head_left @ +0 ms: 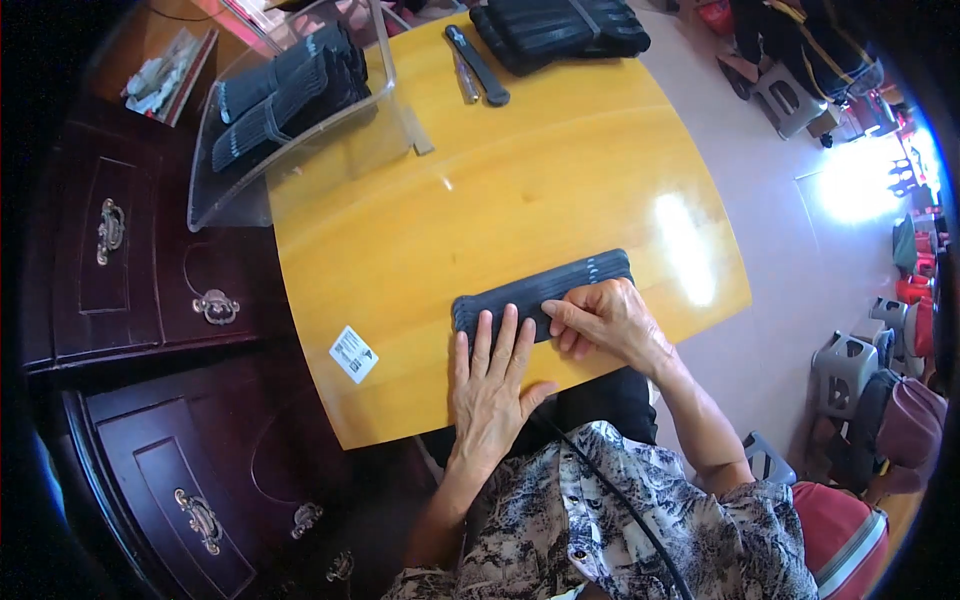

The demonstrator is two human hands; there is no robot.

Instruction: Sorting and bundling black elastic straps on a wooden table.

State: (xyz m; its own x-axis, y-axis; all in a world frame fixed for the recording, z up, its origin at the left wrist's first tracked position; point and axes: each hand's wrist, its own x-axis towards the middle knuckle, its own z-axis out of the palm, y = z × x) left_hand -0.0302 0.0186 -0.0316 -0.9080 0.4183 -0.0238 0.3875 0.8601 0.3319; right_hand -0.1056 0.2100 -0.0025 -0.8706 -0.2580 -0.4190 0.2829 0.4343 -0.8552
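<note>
A flat stack of thin black fabric pieces that look like socks point(590, 272) lies slantwise near the table's front edge, with small pale marks at its right end. My left hand point(490, 385) rests flat over its left part, fingers stretched out and apart, the thumb off to the side. Over the right part, my right hand point(605, 315) is closed, thumb and forefinger pinched together at the stack's upper face. The other right fingers curl under the palm. What exactly sits between the pinching fingertips is too small to make out.
On the yellow table point(500, 200) are a white label point(353, 354), a long black tool point(480, 70) and a banded black bundle point(560, 30). A clear plastic bin point(240, 205) holds more dark bundles. Dark wooden drawers point(110, 290) stand left; stools point(845, 372) stand right.
</note>
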